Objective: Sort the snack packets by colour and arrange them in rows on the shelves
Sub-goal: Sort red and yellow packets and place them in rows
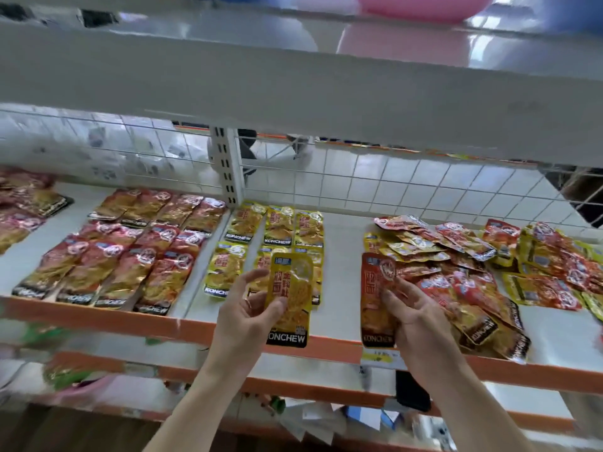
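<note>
Lead: progress on the shelf (342,243)?

Tech: about halfway, by my read. Red rows (130,252) lie flat toward the left end, two deep, with the front row at the orange front edge. Yellow rows (261,236) sit just right of them by the middle upright, two short rows, three across at the back

Lead: what's left?

Tech: mixed pile (473,269) on the right half, red and yellow jumbled and overlapping, running out toward the right end. It looks like roughly as many packets as are already placed. There are more red ones at the far left edge, too blurred to tell if they're lined up

Lead: hands?

Tech: left hand (243,316) holds a yellow packet (292,288) upright with the thumb on its face, over the front edge just in front of the yellow rows. Right hand (414,318) grips a red packet (375,298) at the pile's near left corner, fingers curled on it

Lead: next?

Tech: my guess is the yellow one goes into the front yellow row and the red one crosses to the red block. Foil looks slick, so the rows could slide out of line
</note>
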